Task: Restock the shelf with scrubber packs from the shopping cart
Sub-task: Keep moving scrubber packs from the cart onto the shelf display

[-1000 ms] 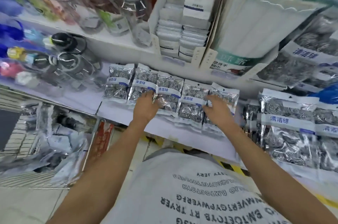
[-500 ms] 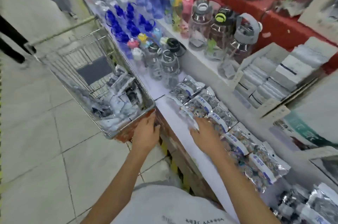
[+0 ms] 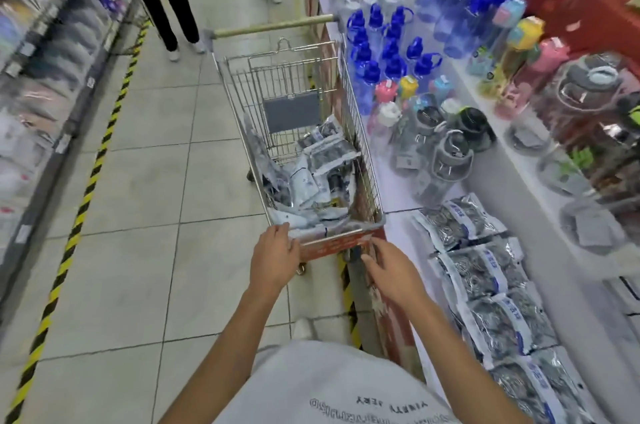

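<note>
A wire shopping cart (image 3: 360, 146) stands in the aisle against the shelf, with several silver scrubber packs (image 3: 313, 178) heaped in its basket. My left hand (image 3: 273, 257) is at the cart's near rim, fingers relaxed and holding nothing. My right hand (image 3: 391, 271) hovers just right of the cart's red front panel (image 3: 332, 245), fingers spread and empty. A row of scrubber packs (image 3: 481, 271) lies along the white shelf (image 3: 398, 195) to my right.
Blue, pink and grey water bottles (image 3: 391, 53) crowd the shelf beyond the packs. Two people's legs (image 3: 166, 1) stand farther up the aisle. A yellow-black floor stripe (image 3: 86, 188) runs along the left shelving (image 3: 38, 77).
My view has swung left from the shelf to the cart. Both hands left the shelved packs and came to the cart's near end, the right one following the left.
</note>
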### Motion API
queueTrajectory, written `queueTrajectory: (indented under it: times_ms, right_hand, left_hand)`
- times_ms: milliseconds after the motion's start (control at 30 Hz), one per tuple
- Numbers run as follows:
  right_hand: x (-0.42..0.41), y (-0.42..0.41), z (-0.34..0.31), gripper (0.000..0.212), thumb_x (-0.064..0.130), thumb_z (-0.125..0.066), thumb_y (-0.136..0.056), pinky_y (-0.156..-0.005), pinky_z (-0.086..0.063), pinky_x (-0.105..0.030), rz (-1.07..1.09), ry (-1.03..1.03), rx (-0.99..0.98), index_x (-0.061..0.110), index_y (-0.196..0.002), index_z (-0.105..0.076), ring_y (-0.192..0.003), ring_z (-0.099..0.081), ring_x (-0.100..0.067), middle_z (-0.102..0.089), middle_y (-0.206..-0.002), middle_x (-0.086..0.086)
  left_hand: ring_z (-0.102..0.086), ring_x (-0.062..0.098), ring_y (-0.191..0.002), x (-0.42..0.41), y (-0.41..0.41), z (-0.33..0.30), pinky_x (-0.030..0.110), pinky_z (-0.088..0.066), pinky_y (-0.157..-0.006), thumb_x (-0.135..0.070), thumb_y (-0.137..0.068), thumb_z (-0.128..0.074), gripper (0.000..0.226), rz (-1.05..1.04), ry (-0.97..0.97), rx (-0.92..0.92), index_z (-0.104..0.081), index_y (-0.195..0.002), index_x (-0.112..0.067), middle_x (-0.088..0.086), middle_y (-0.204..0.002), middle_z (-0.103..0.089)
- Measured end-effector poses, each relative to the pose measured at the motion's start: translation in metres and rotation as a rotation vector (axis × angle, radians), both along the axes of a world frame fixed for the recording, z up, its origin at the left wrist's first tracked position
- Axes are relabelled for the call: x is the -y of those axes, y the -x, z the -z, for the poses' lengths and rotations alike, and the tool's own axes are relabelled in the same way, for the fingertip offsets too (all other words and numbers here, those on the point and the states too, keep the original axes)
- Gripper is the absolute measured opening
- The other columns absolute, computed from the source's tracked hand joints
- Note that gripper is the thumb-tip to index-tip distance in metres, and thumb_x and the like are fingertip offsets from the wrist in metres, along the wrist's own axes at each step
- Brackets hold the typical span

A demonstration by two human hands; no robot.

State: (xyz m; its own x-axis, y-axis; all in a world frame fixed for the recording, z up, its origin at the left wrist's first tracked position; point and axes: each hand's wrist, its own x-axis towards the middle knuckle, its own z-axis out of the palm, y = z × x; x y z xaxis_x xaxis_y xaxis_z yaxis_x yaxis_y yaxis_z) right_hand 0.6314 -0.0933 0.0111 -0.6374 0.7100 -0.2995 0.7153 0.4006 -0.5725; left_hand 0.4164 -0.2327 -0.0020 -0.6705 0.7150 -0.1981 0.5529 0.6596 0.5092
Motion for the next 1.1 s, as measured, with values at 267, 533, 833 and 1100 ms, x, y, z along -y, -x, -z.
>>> queueTrajectory:
  times_ms: [267,533,833,1100]
  right_hand:
    - [-0.050,0.076,0.012,0.041,0.040,-0.054,-0.101,-0.087,-0.052,-0.035,0.031,0.059,0.068,0.026,-0.139,-0.055,-0.112,-0.065,-0.020,-0.065,-0.131,0.003]
    - [-0.148,0.164,0.036,0.060,0.048,-0.050,-0.103,-0.105,-0.044,-0.040,0.157,0.168,0.035,0.012,-0.151,-0.044,-0.132,-0.055,-0.029,-0.055,-0.147,-0.010]
    - [-0.279,0.275,0.088,0.051,0.044,-0.051,-0.103,-0.087,-0.049,-0.039,0.181,0.239,0.134,0.009,-0.141,-0.051,-0.115,-0.063,-0.034,-0.066,-0.125,-0.011]
    - [-0.342,0.340,0.154,0.049,0.045,-0.052,-0.100,-0.089,-0.055,-0.041,-0.040,0.176,0.322,0.005,-0.129,-0.054,-0.101,-0.064,-0.033,-0.064,-0.116,-0.015]
  left_hand:
    - [-0.049,0.031,-0.133,-0.029,0.062,0.015,0.040,-0.041,-0.109,-0.028,-0.105,-0.051,0.050,-0.134,0.000,0.180,-0.046,-0.150,-0.007,0.015,-0.145,-0.052]
    - [-0.052,0.033,-0.133,-0.101,0.120,0.024,0.036,-0.041,-0.107,-0.031,-0.106,-0.052,0.052,-0.283,0.029,0.329,-0.044,-0.151,-0.007,0.018,-0.145,-0.053]
    - [-0.053,0.035,-0.131,-0.206,0.214,0.026,0.028,-0.039,-0.092,-0.024,-0.106,-0.054,0.046,-0.504,0.071,0.439,-0.047,-0.143,0.003,0.022,-0.142,-0.056]
    - [-0.042,0.033,-0.142,-0.255,0.292,0.074,0.039,-0.037,-0.113,-0.030,-0.103,-0.058,0.063,-0.484,0.149,0.419,-0.033,-0.155,-0.003,0.020,-0.155,-0.041]
